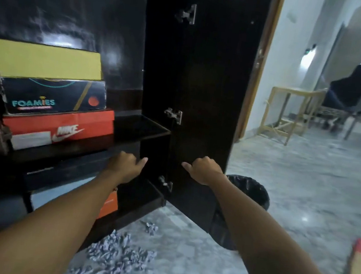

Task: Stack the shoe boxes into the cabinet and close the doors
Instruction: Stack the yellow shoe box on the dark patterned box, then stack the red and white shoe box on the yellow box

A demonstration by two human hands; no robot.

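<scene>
The dark cabinet (153,131) stands with its right door (213,84) swung wide. On its upper shelf, three shoe boxes are stacked: a yellow box (45,62) on top, a black Foamies box (52,98) in the middle, a red Nike box (62,127) below. The lower shelf holds a pale box (61,192) and an orange box (109,205). My left hand (126,164) hovers before the shelf's front edge, fingers curled, thumb out, nothing seen in it. My right hand (205,170) grips the open door near its free edge, thumb on the inner face.
A black-lined bin (250,191) stands just behind the open door. Crumpled paper (119,254) litters the floor in front of the cabinet. A red and yellow box (360,273) lies at the right edge. A wooden stool (291,114) and dark chairs (348,93) stand farther back.
</scene>
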